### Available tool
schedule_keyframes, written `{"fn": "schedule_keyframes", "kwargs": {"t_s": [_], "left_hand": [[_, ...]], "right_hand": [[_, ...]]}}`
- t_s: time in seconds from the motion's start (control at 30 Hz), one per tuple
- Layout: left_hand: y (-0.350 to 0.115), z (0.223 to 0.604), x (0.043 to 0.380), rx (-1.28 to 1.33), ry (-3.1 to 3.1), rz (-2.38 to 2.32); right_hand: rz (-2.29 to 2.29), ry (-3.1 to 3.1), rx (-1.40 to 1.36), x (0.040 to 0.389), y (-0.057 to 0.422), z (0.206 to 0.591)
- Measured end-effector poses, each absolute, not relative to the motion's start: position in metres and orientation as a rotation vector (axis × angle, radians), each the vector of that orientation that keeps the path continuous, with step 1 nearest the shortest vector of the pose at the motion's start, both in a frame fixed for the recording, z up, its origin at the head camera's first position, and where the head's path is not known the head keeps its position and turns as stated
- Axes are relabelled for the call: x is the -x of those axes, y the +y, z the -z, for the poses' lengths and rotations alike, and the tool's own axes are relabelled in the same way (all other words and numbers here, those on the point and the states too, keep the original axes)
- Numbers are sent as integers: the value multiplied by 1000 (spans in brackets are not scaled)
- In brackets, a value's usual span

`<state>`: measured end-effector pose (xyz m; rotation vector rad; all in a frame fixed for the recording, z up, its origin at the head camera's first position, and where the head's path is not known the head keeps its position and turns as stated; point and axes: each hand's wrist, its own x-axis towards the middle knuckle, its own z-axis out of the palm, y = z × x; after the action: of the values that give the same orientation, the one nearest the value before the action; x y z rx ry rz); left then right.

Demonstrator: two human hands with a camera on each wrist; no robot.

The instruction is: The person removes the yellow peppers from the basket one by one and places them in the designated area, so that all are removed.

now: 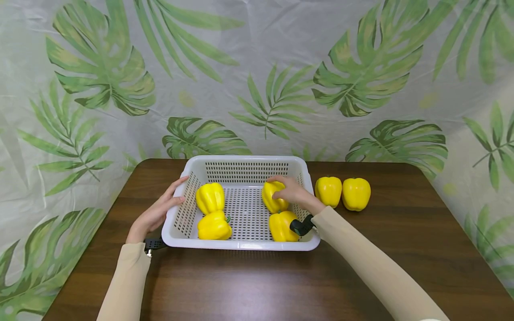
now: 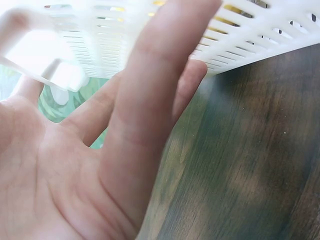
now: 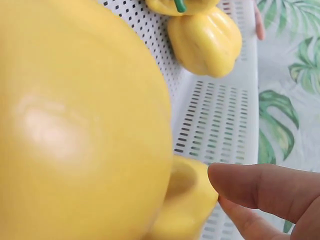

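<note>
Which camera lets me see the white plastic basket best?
The head view, because nearly the whole white plastic basket shows, with four yellow bell peppers inside. The left wrist view shows only slotted wall, partly behind the left hand; the right wrist view shows parts of floor and walls, one near bell pepper blocking much.

The left sleeve (image 1: 126, 278) at eight o'clock and right sleeve (image 1: 369, 263) at four are beige. The black left wrist mount (image 1: 155, 244) bears a silvery fitting (image 1: 149, 253); the black right wrist mount (image 1: 302, 225) is curved.
</note>
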<state>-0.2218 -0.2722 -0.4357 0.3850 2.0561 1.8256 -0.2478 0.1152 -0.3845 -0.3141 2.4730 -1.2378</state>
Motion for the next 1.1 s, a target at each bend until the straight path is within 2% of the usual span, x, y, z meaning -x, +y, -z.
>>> {"fn": "schedule_keyframes", "kwargs": {"t_s": [0.7, 1.1], "left_hand": [[-272, 436, 222, -382, 2076, -1811], [-272, 437, 222, -384, 2064, -1822]], "right_hand": [[1253, 2379, 226, 255, 112, 391], [1253, 2314, 270, 258, 113, 392]]}}
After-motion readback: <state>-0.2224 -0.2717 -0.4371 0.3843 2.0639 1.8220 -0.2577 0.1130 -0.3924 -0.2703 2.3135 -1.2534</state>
